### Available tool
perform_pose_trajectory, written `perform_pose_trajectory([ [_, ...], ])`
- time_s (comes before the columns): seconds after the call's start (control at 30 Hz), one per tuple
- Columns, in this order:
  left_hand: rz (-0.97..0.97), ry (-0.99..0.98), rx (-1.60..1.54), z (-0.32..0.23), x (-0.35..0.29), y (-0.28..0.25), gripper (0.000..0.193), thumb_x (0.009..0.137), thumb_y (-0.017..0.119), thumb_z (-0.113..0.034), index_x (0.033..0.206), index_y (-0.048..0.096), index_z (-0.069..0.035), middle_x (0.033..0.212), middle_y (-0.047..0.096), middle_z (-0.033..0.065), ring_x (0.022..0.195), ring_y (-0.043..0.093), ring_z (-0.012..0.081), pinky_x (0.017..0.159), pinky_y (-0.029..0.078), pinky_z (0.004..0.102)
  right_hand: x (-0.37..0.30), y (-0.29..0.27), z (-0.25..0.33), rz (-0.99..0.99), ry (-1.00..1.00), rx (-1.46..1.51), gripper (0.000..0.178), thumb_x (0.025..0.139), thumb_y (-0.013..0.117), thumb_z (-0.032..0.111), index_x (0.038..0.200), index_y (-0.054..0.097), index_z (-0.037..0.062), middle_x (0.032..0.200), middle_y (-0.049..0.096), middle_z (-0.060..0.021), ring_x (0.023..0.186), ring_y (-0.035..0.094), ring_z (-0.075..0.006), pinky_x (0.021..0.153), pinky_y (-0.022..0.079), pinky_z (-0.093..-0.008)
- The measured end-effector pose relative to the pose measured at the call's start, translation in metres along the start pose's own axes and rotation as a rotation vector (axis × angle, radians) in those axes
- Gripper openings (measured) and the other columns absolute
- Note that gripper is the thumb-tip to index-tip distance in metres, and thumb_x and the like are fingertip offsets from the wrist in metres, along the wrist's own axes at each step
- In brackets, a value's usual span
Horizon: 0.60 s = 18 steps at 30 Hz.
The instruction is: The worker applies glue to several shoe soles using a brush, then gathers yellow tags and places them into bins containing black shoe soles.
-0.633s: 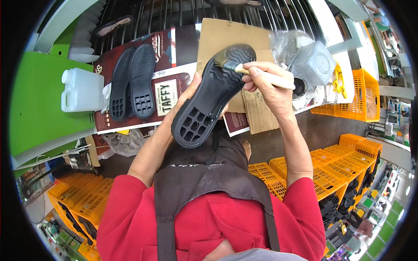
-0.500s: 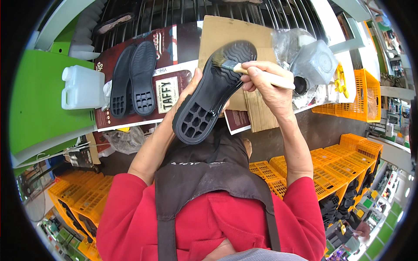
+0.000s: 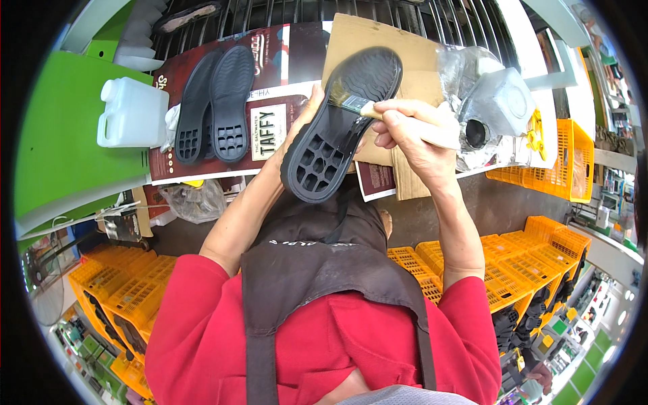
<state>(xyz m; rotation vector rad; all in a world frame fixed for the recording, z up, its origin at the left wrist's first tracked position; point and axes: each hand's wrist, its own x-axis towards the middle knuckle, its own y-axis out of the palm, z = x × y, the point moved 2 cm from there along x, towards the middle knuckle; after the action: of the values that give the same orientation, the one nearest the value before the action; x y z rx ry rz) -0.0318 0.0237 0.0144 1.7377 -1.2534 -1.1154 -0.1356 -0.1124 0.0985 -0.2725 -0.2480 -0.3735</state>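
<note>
A black shoe sole (image 3: 329, 128) is tilted up in front of me, its inner side facing me and its heel grid lowest. My left hand (image 3: 300, 128) grips it along the left edge, with the thumb in sight and most fingers hidden behind. In my right hand (image 3: 424, 131) is a flat brush (image 3: 368, 108) with a pale handle. Its bristles touch the inside of the sole around the middle, where a wet shine shows. To the left, two more black soles (image 3: 233, 101) lie side by side, partly overlapping, on dark red printed card (image 3: 270, 165).
Brown cardboard (image 3: 418, 74) lies behind the held sole. A white jug (image 3: 135, 111) stands at the left. At right are a clear plastic container (image 3: 496, 101) with a dark opening and a yellow-handled item (image 3: 536, 135). Orange crates (image 3: 503, 270) flank me below; metal bars run along the back.
The brush has moved down the sole, away from the toe and closer to the heel grid. The whole view has shifted slightly. Both hands keep their holds.
</note>
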Motion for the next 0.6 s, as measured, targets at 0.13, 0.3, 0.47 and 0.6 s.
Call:
perform_pose_trajectory([
  [0.13,-0.006,0.043,-0.028,0.000,0.001,0.008,0.069,0.091,0.029,-0.062,0.116,0.053,-0.002,0.089,0.063,0.0119,0.071,0.064,0.0188,0.059,0.056,0.0271,-0.002,0.004,0.001,0.012,0.011,-0.005,0.014,0.085,0.061,0.004,0.093,0.066,-0.0059,0.079,0.065,-0.0090,0.062,0.063,-0.0102,0.056,0.051,-0.0199],
  [0.3,-0.165,0.159,0.002,-0.001,0.005,0.002,0.064,0.094,0.027,-0.056,0.121,0.050,-0.004,0.096,0.064,0.0100,0.073,0.065,0.0140,0.057,0.057,0.0222,-0.006,0.011,0.003,0.015,0.033,0.005,0.012,0.085,0.061,0.003,0.093,0.066,-0.0055,0.081,0.066,-0.0098,0.063,0.063,-0.0110,0.055,0.051,-0.0210],
  [0.47,-0.033,0.153,-0.081,-0.002,0.009,-0.001,0.066,0.094,0.024,-0.057,0.127,0.046,-0.004,0.108,0.061,0.0083,0.089,0.063,0.0149,0.073,0.056,0.0263,-0.006,0.015,0.008,0.033,-0.010,-0.038,0.012,0.084,0.062,0.003,0.092,0.066,-0.0046,0.083,0.066,-0.0106,0.063,0.063,-0.0109,0.056,0.052,-0.0212],
  [0.6,0.112,0.224,-0.129,-0.002,0.011,-0.001,0.067,0.094,0.023,-0.058,0.128,0.046,-0.005,0.111,0.060,0.0076,0.094,0.061,0.0159,0.078,0.054,0.0278,-0.007,0.018,0.017,0.038,0.042,-0.068,0.012,0.082,0.063,0.003,0.092,0.066,-0.0046,0.084,0.066,-0.0112,0.063,0.063,-0.0118,0.056,0.052,-0.0221],
])
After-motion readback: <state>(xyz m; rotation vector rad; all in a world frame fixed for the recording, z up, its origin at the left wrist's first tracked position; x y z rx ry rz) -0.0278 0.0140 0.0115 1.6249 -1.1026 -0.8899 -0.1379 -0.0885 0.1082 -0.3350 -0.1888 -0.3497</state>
